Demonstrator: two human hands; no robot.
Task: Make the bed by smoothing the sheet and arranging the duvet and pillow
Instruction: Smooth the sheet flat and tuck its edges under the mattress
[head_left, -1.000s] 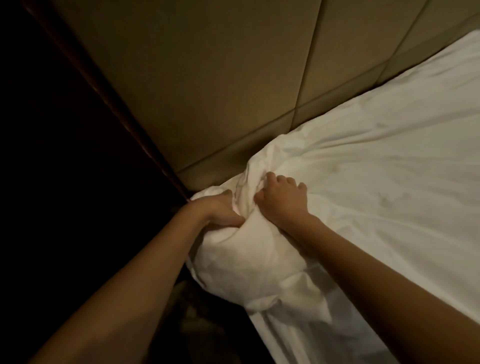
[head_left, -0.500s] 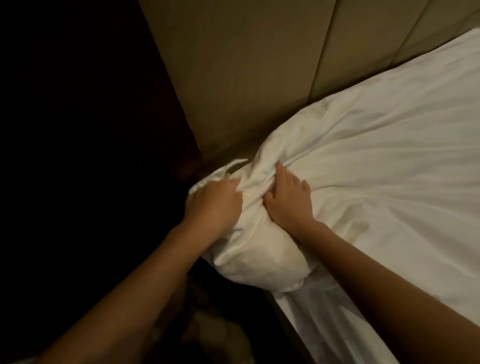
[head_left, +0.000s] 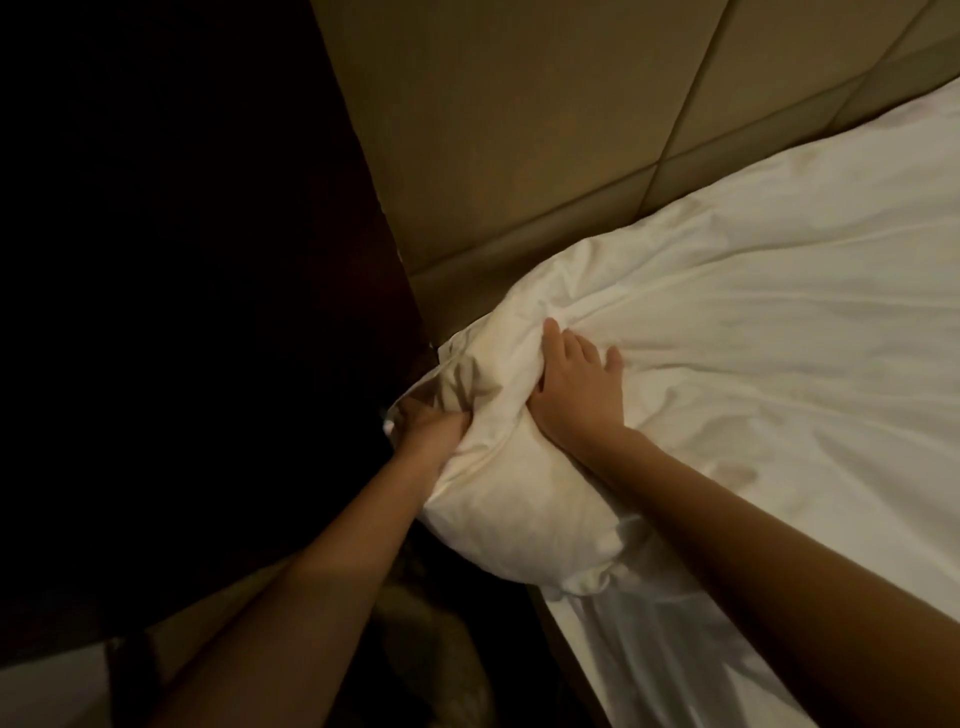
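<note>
Head view, dim warm light, looking down at a bed corner beside the wall. A puffy white fabric duvet lies spread over the bed, running from the right edge of frame to the near left corner, where it is bunched into a rounded bulge that overhangs the bed's edge. The left hand is at the outer tip of that corner, fingers curled into a fold of the cloth: its grip is closed on the duvet, knuckles partly buried in the fabric. The right hand rests on top of the duvet just beside the bulge, fingers straight and slightly spread, flat on the cloth; its grip is not closed, and the thumb side is sunk in a crease, so the thumb cannot be made out. The two hands are near each other with a ridge of gathered cloth between them. Creases fan out from the corner across the duvet's surface. Behind the bed stands a tan padded headboard of large stitched panels, touching the duvet's far edge. Left of it a dark, almost black wall panel. Below the bulge a thin white sheet hangs in folds down the bed's side. Dim patterned floor shows between the forearms.
</note>
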